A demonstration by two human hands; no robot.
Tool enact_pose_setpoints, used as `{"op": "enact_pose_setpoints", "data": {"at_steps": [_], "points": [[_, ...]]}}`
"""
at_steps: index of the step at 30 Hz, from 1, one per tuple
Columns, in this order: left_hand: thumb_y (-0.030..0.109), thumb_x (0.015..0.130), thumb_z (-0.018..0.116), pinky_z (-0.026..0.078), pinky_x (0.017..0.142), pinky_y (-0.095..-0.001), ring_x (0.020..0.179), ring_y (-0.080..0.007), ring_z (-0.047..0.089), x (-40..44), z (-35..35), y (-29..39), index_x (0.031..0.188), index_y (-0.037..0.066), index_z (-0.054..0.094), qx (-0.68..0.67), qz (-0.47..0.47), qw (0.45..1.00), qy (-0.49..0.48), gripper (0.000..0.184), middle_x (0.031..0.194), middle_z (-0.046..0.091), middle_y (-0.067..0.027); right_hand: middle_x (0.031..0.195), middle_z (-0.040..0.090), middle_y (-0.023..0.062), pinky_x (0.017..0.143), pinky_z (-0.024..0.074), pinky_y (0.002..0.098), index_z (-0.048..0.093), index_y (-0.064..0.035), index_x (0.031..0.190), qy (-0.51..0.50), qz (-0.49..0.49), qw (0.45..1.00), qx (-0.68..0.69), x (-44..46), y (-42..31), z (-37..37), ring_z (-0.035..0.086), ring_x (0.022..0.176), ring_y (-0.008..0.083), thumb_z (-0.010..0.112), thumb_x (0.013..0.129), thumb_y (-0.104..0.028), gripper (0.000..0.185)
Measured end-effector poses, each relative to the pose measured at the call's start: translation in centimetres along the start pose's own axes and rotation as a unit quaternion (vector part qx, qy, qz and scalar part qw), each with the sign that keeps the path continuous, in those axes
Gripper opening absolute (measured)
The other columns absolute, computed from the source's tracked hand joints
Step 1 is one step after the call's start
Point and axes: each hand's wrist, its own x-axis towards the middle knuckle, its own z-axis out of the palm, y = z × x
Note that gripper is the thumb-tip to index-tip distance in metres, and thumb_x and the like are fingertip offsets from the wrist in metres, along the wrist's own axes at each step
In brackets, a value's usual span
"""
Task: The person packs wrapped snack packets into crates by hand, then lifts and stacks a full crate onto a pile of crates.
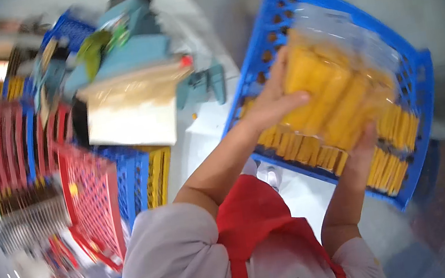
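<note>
Clear plastic packs of yellow sticks [334, 83] are held between my two hands, above a blue crate [425, 82]. My left hand [276, 97] grips the packs at their left side, its thumb lying over the plastic. At their lower right edge, my right hand [364, 144] is closed on the packs, its fingers partly hidden and blurred. Rows of more yellow sticks [392, 169] lie in the crate below the packs.
Left of me stand a red crate [91, 197], blue crates [131, 180] and a yellow crate [159, 176]. A cream-coloured sheet [131, 115] covers something near teal furniture [136, 51]. Stacked red trays [7, 143] are at the far left. A grey wall rises behind the blue crate.
</note>
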Motion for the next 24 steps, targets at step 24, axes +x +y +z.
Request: {"op": "enact_pose_setpoints", "data": {"at_steps": [24], "points": [[0.037,0.069,0.059,0.016,0.098,-0.0312,0.121,-0.0200,0.019,-43.9,-15.9,16.0,0.130,0.003,0.004,-0.064,0.181,0.901,0.389,0.089,0.129,0.021,-0.0109,0.118,0.039,0.0079,0.090,0.0333,0.0299,0.022,-0.0022,0.126,-0.541,0.212,0.814,0.002,-26.7,7.1,31.2,0.040,0.107,0.0175,0.061,0.070,-0.031,0.074]]}}
